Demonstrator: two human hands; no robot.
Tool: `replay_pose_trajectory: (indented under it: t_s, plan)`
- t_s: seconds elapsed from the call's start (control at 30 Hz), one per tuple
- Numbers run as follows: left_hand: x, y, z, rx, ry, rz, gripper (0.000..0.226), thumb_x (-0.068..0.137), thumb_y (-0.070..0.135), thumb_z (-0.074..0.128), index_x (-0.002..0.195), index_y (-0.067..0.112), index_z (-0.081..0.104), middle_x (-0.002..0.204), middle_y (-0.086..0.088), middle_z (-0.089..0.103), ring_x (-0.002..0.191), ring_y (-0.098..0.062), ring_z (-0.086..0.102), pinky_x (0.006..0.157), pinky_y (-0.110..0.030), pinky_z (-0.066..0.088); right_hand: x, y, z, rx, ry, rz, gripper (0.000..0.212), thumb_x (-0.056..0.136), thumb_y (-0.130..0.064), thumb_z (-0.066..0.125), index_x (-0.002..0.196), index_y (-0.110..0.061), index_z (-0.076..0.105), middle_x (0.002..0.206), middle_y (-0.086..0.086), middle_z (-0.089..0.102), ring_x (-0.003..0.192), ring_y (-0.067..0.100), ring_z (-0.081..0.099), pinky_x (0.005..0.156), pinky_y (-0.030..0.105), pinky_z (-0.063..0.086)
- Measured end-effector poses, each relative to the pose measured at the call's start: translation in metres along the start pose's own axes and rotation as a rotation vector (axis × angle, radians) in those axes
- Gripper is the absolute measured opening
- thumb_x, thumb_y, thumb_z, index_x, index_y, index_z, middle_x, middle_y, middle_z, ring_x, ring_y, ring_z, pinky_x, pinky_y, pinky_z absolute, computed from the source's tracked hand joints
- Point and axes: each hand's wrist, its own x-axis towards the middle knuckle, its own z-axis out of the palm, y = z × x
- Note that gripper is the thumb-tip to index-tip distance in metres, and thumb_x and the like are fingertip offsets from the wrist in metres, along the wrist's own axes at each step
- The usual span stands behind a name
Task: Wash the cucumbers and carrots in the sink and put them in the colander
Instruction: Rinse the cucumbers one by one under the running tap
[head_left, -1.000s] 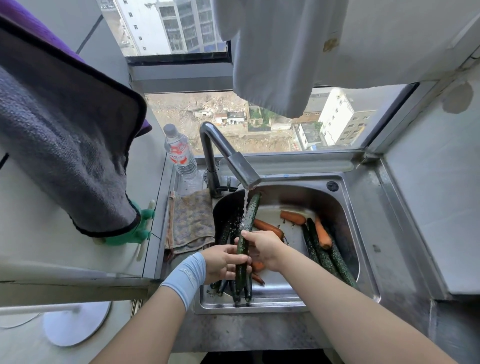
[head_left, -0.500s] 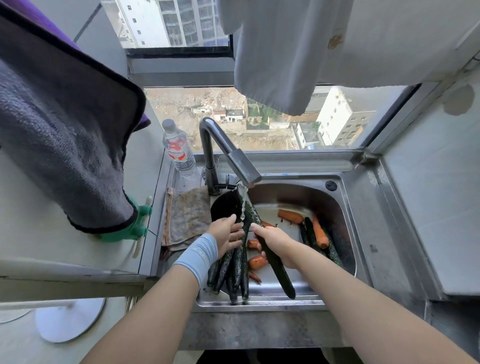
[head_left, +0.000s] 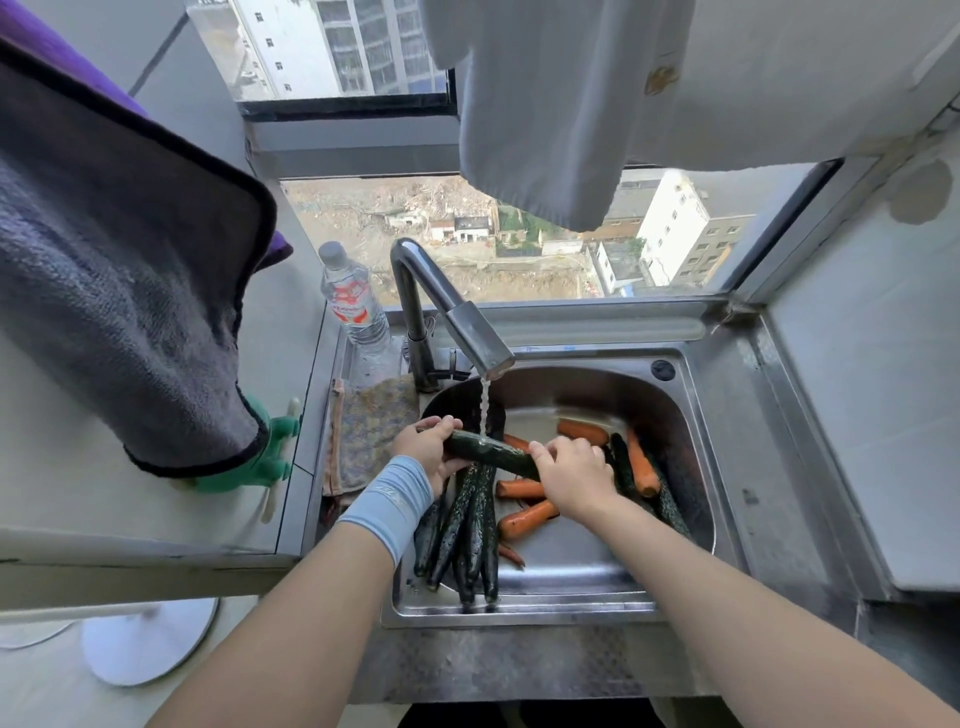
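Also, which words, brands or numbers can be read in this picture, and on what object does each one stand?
No text can be read with certainty.
Plastic bottle, red and white label: there is print, but it is too blurred to read.
Blue wristband on the left wrist: a small pale mark, too small to read.
Back rim of the sink: a tiny blue mark, unreadable.

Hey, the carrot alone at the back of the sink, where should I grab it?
Probably round the middle of the carrot, coming down from above: it lies flat, crosswise on the sink floor, top side bare, its right end close to a cucumber.
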Motion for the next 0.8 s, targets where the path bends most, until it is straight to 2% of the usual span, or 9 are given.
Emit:
replay_pose_trajectory:
  t_s: [0.1, 0.17, 0.23, 0.3, 0.43, 0.53, 0.63, 0.7, 0.8]
  plan:
    - [-0.003, -0.001, -0.002, -0.031, 0.08, 0.009, 0.02, 0.093, -0.001, 0.059, 0.09, 0.013, 0.045, 0.091, -0.013, 0.062, 0.104, -0.035, 0.06, 0.075, -0.056, 0.053, -0.005, -0.014, 0.013, -0.054, 0.117, 0.012, 0.052, 0.098, -0.059, 0.034, 0.133, -0.025, 0.052, 0.143, 0.009, 0.044, 0.133, 0.029, 0.034, 0.111, 0.046, 0.027]
    - [-0.005, -0.001, -0.005, -0.071, 0.072, 0.0, 0.021, 0.092, -0.002, 0.06, 0.09, 0.012, 0.046, 0.09, -0.014, 0.062, 0.1, -0.034, 0.06, 0.077, -0.056, 0.053, -0.008, -0.022, 0.018, -0.113, 0.136, -0.202, 0.057, 0.094, -0.063, 0.038, 0.139, -0.03, 0.046, 0.146, 0.004, 0.04, 0.139, 0.026, 0.028, 0.114, 0.048, 0.019]
    - [-0.012, 0.001, -0.007, -0.094, 0.006, -0.027, 0.015, 0.094, 0.0, 0.058, 0.097, 0.01, 0.046, 0.089, -0.013, 0.062, 0.092, -0.031, 0.062, 0.08, -0.058, 0.054, -0.007, -0.029, 0.019, -0.229, 0.072, -0.416, 0.062, 0.091, -0.057, 0.05, 0.145, -0.031, 0.035, 0.141, -0.002, 0.044, 0.138, 0.023, 0.033, 0.115, 0.049, 0.018]
    - [-0.016, 0.003, -0.012, -0.017, -0.044, -0.036, 0.016, 0.094, 0.004, 0.06, 0.107, 0.005, 0.052, 0.094, -0.014, 0.064, 0.089, -0.029, 0.065, 0.072, -0.05, 0.06, 0.0, -0.033, 0.015, -0.283, 0.047, -0.482, 0.05, 0.093, -0.035, 0.056, 0.139, -0.028, 0.038, 0.128, -0.002, 0.054, 0.125, 0.025, 0.048, 0.105, 0.044, 0.03]
    - [-0.021, 0.015, -0.022, 0.423, -0.171, 0.05, 0.016, 0.083, 0.01, 0.075, 0.098, 0.005, 0.073, 0.107, -0.016, 0.07, 0.1, -0.027, 0.068, 0.082, -0.037, 0.06, 0.01, -0.037, 0.005, -0.365, -0.007, -0.514, 0.03, 0.091, -0.012, 0.055, 0.117, -0.023, 0.045, 0.12, 0.002, 0.058, 0.116, 0.029, 0.053, 0.093, 0.044, 0.038]
    - [-0.023, 0.028, -0.019, 1.229, -0.281, 0.177, 0.029, 0.074, 0.029, 0.083, 0.101, 0.023, 0.077, 0.096, 0.004, 0.075, 0.083, -0.009, 0.068, 0.079, -0.023, 0.055, 0.013, -0.04, 0.003, -0.493, -0.056, -0.563, 0.035, 0.09, -0.008, 0.057, 0.12, -0.021, 0.046, 0.124, 0.004, 0.054, 0.121, 0.028, 0.049, 0.097, 0.045, 0.037]
    - [-0.027, 0.028, 0.002, 1.787, -0.335, 0.205, 0.035, 0.083, 0.033, 0.073, 0.113, 0.016, 0.071, 0.1, 0.0, 0.071, 0.083, -0.016, 0.064, 0.077, -0.026, 0.052, 0.013, -0.048, 0.005, -0.65, -0.01, -0.619, 0.049, 0.087, -0.012, 0.064, 0.131, -0.018, 0.044, 0.13, 0.004, 0.051, 0.125, 0.026, 0.046, 0.102, 0.046, 0.035]
    - [-0.035, 0.02, 0.016, 1.948, -0.361, 0.209, 0.032, 0.092, 0.029, 0.061, 0.114, 0.006, 0.063, 0.106, -0.01, 0.068, 0.088, -0.024, 0.062, 0.076, -0.029, 0.048, 0.017, -0.05, 0.004, -0.688, -0.004, -0.621, 0.053, 0.086, -0.012, 0.065, 0.134, -0.018, 0.044, 0.131, 0.004, 0.05, 0.126, 0.026, 0.045, 0.105, 0.047, 0.034]
    - [-0.037, 0.006, 0.02, 1.74, -0.387, 0.124, 0.034, 0.1, 0.03, 0.044, 0.131, 0.017, 0.041, 0.106, -0.014, 0.063, 0.093, -0.031, 0.064, 0.079, -0.038, 0.054, 0.024, -0.041, -0.004, -0.596, -0.001, -0.574, 0.048, 0.088, -0.012, 0.062, 0.132, -0.021, 0.046, 0.13, 0.005, 0.05, 0.126, 0.027, 0.045, 0.106, 0.043, 0.034]
